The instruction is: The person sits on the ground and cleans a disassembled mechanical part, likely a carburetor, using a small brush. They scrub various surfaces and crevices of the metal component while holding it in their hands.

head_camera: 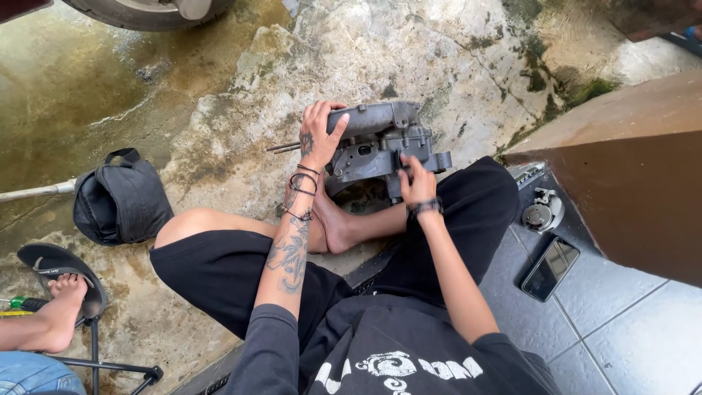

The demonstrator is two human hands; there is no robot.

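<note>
Grey cast metal, oily and dull, makes up the engine casing (380, 143) that stands on the stained concrete ground (219, 110) in the head view, just beyond the person's crossed bare feet (336, 223). The left hand (319, 135) lies flat on the casing's left upper edge, fingers spread wide over the metal and the thumb tucked at the side, so the casing sits under and to the right of that palm. The right hand (417, 183) is at the casing's lower right, fingers pinched narrow on a small dark part at the housing's face; whether it grips a tool cannot be told. The casing thus sits between the two hands, touching both. A thin metal rod (284, 147) juts out to the left from behind the left hand.

Well to the left a black bag (121, 201) lies on the ground. Another person's bare foot (62, 307) rests on a black sandal (51, 263) at the lower left. On the grey tiles (621, 329) to the right lie a dark phone (550, 268) and a small round metal part (542, 212), beside a brown wall (629, 183).
</note>
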